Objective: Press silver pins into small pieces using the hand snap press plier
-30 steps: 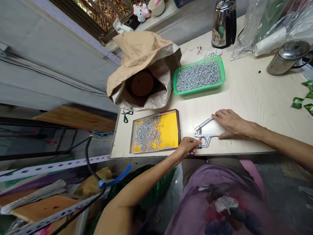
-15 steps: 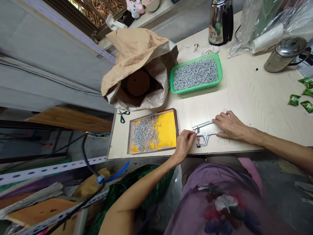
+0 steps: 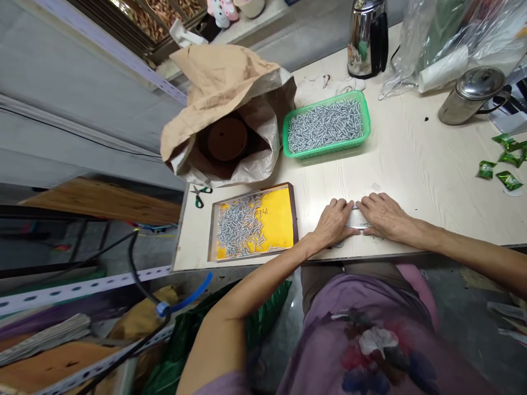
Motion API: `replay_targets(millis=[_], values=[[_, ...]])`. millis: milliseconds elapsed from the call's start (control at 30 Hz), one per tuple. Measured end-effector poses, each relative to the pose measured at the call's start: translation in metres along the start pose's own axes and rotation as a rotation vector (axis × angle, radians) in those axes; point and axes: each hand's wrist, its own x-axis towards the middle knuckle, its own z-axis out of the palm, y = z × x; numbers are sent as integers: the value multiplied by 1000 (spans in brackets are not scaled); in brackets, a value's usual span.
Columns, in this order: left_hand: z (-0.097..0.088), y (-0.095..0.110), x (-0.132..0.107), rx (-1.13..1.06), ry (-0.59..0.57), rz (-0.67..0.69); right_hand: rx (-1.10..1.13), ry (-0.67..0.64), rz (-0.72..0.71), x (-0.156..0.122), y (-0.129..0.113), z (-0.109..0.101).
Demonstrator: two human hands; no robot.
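- One metal hand tool (image 3: 357, 227) lies at the front edge of the pale table (image 3: 403, 164) in the head view, partly covered by both hands; two narrow bars of it show in the gap between them.
- Left hand (image 3: 332, 222): its fingers grasp the tool, fingertips at the upper bar and thumb along the lower one; the palm hides the tool's head.
- Right hand (image 3: 382, 215): its fingers grasp the handle end, bent over the upper bar, with the thumb at the lower. The two hands are near each other, apart.
- Left of the left hand sits a shallow tray (image 3: 279, 219) with a yellow base; small metal pieces (image 3: 237, 226) are heaped in its left half, a few strewn along the near side.
- Behind the tray stands an open brown paper bag (image 3: 234, 68) with a round brown thing (image 3: 226, 139) inside.
- Just right of the bag is a green basket (image 3: 325, 150) full of small silvery pieces (image 3: 329, 125).
- Green-handled scissors (image 3: 200, 196) lie near the tray's far left corner.
- Farther right are a shiny kettle (image 3: 366, 38), a lidded metal mug (image 3: 469, 96) and green wrapped packets (image 3: 486, 169).
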Motion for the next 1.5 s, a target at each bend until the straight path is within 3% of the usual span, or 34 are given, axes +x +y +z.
replay_targets(millis=[233,633,800,900,1067,1133,1267,1400,1500], values=[[-4,5,-1,-24,-79,17,105,11,2,-7,-7,5],[0,14,-7,-36,-105,38,227,83,-71,-13,-11,15],[8,13,-7,-72,-42,1,234,94,-52,-13,-8,16],[9,10,-11,-83,54,-56,211,129,-14,-12,-5,16],[-4,-2,-42,-197,250,-177,164,193,-34,-17,-10,22],[-9,-5,-58,-207,213,-336,147,176,-27,-20,-15,25],[-9,-2,-73,-210,-9,-598,135,198,-26,-24,-25,28],[-5,1,-66,-285,-145,-713,128,275,-16,-26,-33,26],[-7,-2,-62,-316,-185,-702,131,314,-10,-27,-36,26]])
